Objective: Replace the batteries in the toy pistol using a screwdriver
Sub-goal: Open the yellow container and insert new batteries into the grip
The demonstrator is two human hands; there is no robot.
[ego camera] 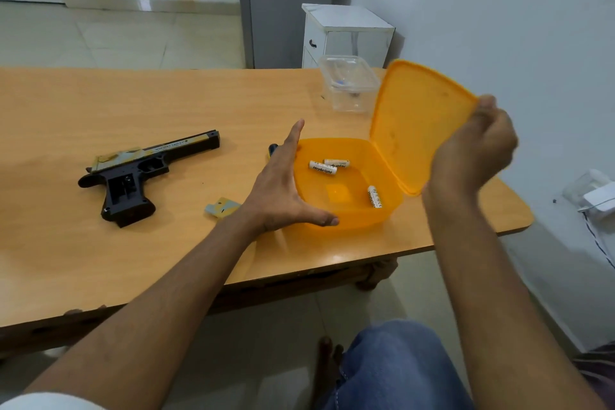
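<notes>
- Toy pistol (146, 173) lay on its side toward the left of the table (83, 103), barrel pointing right, grip compartment open and facing up.
- Small battery cover (222, 207) rested flat just right of the grip, near the front edge.
- Left hand (283, 190) was spread wide, fingers straight, thumb against the near wall of the orange box (349, 213), gripping nothing.
- Dark screwdriver handle (273, 150) peeked out behind the left hand, just beside the box's left wall; the rest was hidden.
- Three white batteries (322, 167) sat inside the orange box: two touching near the far wall, one apart by the right wall.
- Clear lidded container (349, 83) stood near the far edge, behind the box.
- Orange lid (419, 123) was tilted upright, lower edge at the box's right rim.
- Right hand (479, 143) pinched the lid's upper right corner, fingers curled round its edge.
</notes>
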